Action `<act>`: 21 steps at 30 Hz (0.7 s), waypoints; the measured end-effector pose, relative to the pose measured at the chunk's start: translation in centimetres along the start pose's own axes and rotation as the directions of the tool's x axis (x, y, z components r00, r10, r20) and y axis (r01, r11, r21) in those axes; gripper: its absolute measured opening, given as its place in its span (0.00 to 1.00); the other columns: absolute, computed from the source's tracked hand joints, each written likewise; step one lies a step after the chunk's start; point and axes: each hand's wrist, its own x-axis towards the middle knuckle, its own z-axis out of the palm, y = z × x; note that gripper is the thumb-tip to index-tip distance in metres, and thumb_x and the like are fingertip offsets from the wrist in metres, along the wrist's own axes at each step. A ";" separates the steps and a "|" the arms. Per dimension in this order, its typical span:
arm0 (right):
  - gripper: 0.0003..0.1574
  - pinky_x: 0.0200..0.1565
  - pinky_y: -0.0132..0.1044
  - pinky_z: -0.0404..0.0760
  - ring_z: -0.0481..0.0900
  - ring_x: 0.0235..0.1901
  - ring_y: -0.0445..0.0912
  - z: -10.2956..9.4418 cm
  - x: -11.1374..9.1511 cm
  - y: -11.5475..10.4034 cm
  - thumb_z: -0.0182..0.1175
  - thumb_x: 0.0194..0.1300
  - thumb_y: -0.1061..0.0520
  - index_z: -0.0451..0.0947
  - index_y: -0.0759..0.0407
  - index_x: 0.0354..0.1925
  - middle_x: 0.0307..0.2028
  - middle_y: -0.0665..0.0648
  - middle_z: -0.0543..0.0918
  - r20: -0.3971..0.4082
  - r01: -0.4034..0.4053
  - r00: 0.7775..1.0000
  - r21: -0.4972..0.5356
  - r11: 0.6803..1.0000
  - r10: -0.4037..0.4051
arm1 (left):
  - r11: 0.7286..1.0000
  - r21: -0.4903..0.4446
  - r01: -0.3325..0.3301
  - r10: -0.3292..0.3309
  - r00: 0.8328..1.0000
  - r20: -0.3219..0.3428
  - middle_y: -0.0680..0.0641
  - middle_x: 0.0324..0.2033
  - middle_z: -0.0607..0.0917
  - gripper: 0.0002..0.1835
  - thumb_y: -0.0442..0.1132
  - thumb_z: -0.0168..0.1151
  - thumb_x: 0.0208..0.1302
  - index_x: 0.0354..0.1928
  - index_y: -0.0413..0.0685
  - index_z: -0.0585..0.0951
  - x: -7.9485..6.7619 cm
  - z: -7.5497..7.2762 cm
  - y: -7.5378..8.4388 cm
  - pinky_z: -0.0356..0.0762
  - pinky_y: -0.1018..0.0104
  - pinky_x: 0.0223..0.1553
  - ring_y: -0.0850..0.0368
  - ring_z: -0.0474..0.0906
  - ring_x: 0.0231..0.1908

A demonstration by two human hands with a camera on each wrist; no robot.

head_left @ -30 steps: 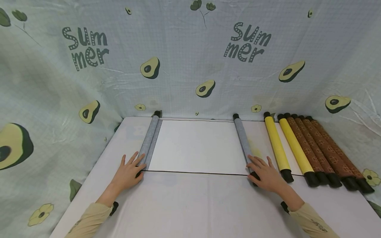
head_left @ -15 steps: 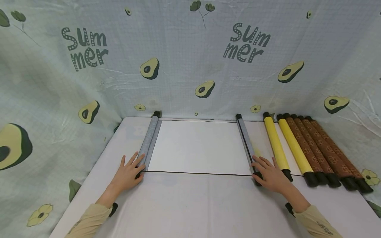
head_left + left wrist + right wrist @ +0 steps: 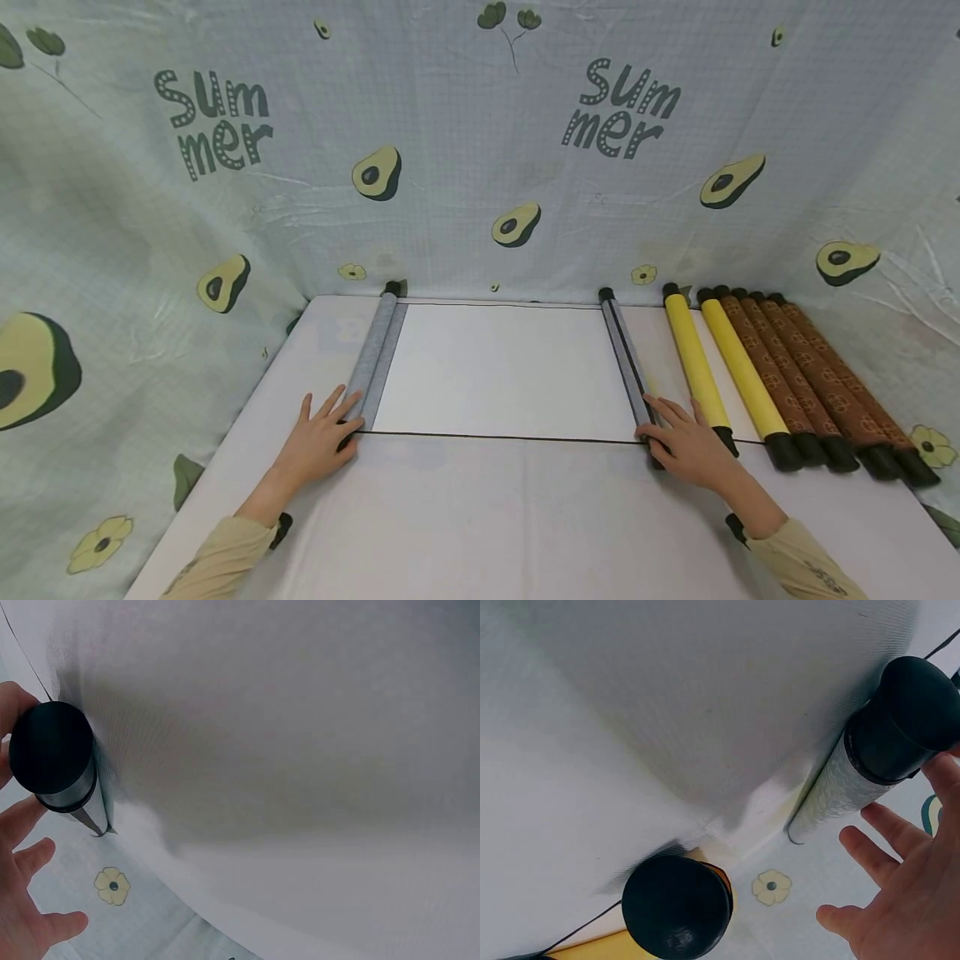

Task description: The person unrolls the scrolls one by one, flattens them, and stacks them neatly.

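Observation:
Two grey rolls with black end caps lie lengthwise on the white tabletop. My left hand [image 3: 313,442] rests with spread fingers on the near end of the left grey roll [image 3: 373,346]; a flat grey strip [image 3: 390,358] runs along its right side. In the left wrist view, fingers surround its black end cap [image 3: 52,746]. My right hand [image 3: 693,450] touches the near end of the right grey roll [image 3: 624,354], fingers extended, and a black stripe runs along that roll. Its black cap [image 3: 907,712] fills the right wrist view's upper right.
A bright white stretch [image 3: 510,367] spans the space between the grey rolls. To the right lie two yellow rolls [image 3: 693,358] and several patterned brown rolls [image 3: 761,367], all black-capped. An avocado-print cloth [image 3: 450,108] surrounds the table. A thin dark line [image 3: 495,436] crosses the tabletop.
My right hand and the right grey roll have shifted right, the roll turning so its black stripe shows on top. The white stretch is wider. My left hand has barely moved.

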 end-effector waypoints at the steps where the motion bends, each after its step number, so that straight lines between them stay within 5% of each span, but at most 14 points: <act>1: 0.09 0.55 0.67 0.52 0.64 0.57 0.59 0.0 -0.1 0.0 0.58 0.56 0.55 0.78 0.46 0.38 0.59 0.63 0.68 -0.001 -0.002 1.000 -0.001 1.000 0.002 | 1.000 0.001 0.000 0.000 1.000 0.000 0.42 0.58 0.71 0.16 0.41 0.60 0.53 0.44 0.48 0.81 0.0 0.0 -0.1 0.51 0.31 0.54 0.40 0.59 0.62; 10: 0.20 0.53 0.68 0.54 0.64 0.57 0.59 0.3 -0.5 0.7 0.65 0.47 0.49 0.72 0.52 0.39 0.58 0.61 0.68 -0.046 0.040 0.998 -0.027 0.999 -0.041 | 0.999 0.041 -0.003 0.003 1.000 0.004 0.44 0.59 0.70 0.20 0.48 0.62 0.51 0.47 0.51 0.80 -0.3 0.4 -0.5 0.51 0.30 0.54 0.40 0.58 0.62; 21: 0.20 0.54 0.67 0.52 0.65 0.56 0.60 0.3 -1.1 1.1 0.65 0.48 0.50 0.73 0.52 0.42 0.59 0.60 0.69 -0.014 -0.016 1.000 -0.025 1.000 0.016 | 0.999 0.035 0.003 -0.003 1.000 0.003 0.44 0.59 0.71 0.21 0.48 0.63 0.50 0.48 0.52 0.80 -0.6 0.0 -0.5 0.51 0.30 0.53 0.39 0.58 0.62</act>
